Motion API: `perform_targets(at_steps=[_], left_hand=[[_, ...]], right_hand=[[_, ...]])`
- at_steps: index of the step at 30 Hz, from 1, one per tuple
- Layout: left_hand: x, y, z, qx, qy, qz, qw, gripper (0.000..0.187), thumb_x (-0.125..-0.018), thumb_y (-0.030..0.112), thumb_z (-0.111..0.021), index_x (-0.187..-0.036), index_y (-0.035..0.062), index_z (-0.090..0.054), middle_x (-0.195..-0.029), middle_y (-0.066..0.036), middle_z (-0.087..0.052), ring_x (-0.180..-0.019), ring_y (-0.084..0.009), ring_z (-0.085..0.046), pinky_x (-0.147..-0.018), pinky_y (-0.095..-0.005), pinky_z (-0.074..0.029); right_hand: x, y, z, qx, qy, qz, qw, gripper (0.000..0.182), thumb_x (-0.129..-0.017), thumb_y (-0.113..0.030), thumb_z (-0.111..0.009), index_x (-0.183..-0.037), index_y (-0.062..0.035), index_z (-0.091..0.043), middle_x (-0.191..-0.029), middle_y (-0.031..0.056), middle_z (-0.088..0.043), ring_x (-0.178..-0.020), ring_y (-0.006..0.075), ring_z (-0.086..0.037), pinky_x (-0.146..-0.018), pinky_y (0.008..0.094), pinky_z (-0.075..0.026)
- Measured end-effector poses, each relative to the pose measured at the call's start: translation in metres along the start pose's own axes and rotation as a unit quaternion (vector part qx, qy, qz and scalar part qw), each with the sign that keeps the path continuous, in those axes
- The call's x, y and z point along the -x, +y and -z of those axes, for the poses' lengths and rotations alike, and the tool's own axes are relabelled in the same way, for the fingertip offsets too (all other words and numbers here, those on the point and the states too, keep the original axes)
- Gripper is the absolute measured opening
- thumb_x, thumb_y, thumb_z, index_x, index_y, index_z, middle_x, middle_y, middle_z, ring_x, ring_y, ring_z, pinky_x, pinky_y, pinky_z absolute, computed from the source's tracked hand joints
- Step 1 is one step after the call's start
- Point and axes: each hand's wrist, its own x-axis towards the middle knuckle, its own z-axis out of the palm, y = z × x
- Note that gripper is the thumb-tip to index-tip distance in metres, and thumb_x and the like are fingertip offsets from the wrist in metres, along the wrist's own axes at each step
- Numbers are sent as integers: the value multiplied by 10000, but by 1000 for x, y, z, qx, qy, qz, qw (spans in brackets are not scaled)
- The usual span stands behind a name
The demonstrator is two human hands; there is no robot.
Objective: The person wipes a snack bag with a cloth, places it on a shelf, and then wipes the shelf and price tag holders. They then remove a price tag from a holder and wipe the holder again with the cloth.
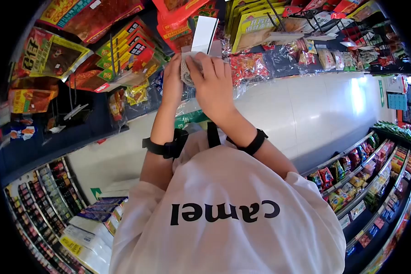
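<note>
Both hands meet at the shelf front, at the top middle of the head view. A crumpled grey cloth (pixel 186 68) lies between them. My left hand (pixel 172 80) is wrapped at the cloth's left side, its fingers partly hidden. My right hand (pixel 213 84) presses on the cloth from the right, fingers bent over it. Just above the hands a white card (pixel 205 34) with a dark edge stands up in a clear holder. Red packets (pixel 176 34) hang behind it, and clear-wrapped red packets (pixel 249 67) lie right of my right hand.
Hanging packets (pixel 128 55) and metal hooks fill the rack at the left. Yellow packets (pixel 253 28) hang at the upper right. Lower shelves (pixel 365 182) with snacks stand at the right, bottle racks (pixel 43 192) and stacked cartons (pixel 89 233) at the lower left.
</note>
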Motion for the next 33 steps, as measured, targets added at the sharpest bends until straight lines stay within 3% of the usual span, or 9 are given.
perform_targets(at_steps=[2, 8, 15, 17, 20, 24, 26, 30, 33], left_hand=[[-1, 6, 1, 7, -43, 70, 997, 324, -968, 287, -428, -1039, 0, -561, -985, -66, -617, -919, -132, -596, -817, -251, -448], [-3, 7, -3, 82, -142, 91, 982, 312, -972, 305, -439, -1041, 20, -547, -961, -86, -643, -894, -186, -639, -820, -255, -464], [0, 2, 0, -64, -71, 49, 994, 336, -977, 335, -418, -1019, 40, -574, -973, -54, -641, -892, -128, -603, -801, -264, -444], [-4, -7, 4, 101, -44, 90, 990, 337, -971, 339, -416, -1019, 51, -586, -990, -44, -632, -898, -109, -577, -799, -264, -426], [3, 8, -4, 128, -44, 118, 984, 330, -957, 336, -433, -1016, 48, -583, -1009, -57, -629, -929, -127, -576, -827, -268, -419], [-3, -6, 6, 80, -103, 112, 985, 305, -966, 331, -398, -1024, 63, -532, -1079, -115, -625, -1061, -207, -572, -948, -345, -403], [-4, -3, 5, 72, -128, 102, 984, 300, -974, 321, -375, -999, 60, -522, -1057, -147, -636, -1044, -215, -586, -942, -343, -413], [-1, 3, 2, 37, -132, 85, 987, 332, -992, 305, -321, -982, 29, -506, -1040, -231, -642, -1010, -231, -618, -926, -340, -439], [-1, -5, 7, 9, -165, 74, 983, 436, -995, 376, -309, -1026, 3, -532, -1060, -189, -651, -1016, -225, -621, -917, -324, -440]], right_hand=[[1, 9, 4, -6, -1, -4, 1000, 386, -724, -115, -544, -1101, -49, -596, -1101, 97, -510, -989, 276, -485, -804, 407, -397], [7, 39, 24, 11, -12, -80, 997, 498, -626, -22, -609, -1122, -49, -592, -1107, 87, -510, -991, 290, -467, -806, 405, -394], [1, 9, 5, -11, 0, -32, 999, 452, -682, -38, -550, -1130, -70, -607, -1110, 79, -512, -949, 277, -478, -788, 388, -395], [-1, 4, 3, -29, 7, -12, 999, 442, -701, -53, -546, -1139, -81, -604, -1108, 66, -511, -952, 264, -480, -781, 381, -395], [1, 14, 5, -42, 6, -15, 999, 467, -676, -46, -571, -1140, -84, -604, -1118, 61, -510, -967, 267, -479, -797, 389, -400], [5, 34, 13, -34, -14, -40, 999, 509, -628, -19, -597, -1134, -77, -607, -1125, 64, -509, -981, 279, -474, -818, 397, -406], [7, 47, 18, -13, -16, -61, 998, 435, -688, -69, -582, -1123, -61, -604, -1138, 105, -501, -976, 291, -474, -816, 399, -400], [12, 66, 27, 20, -38, -109, 993, 477, -625, -13, -615, -1100, -54, -611, -1129, 102, -507, -1007, 305, -466, -839, 415, -399], [27, 89, 22, -21, -40, -127, 991, 419, -597, 17, -626, -1014, -22, -615, -1112, 122, -514, -1005, 339, -464, -850, 445, -403]])
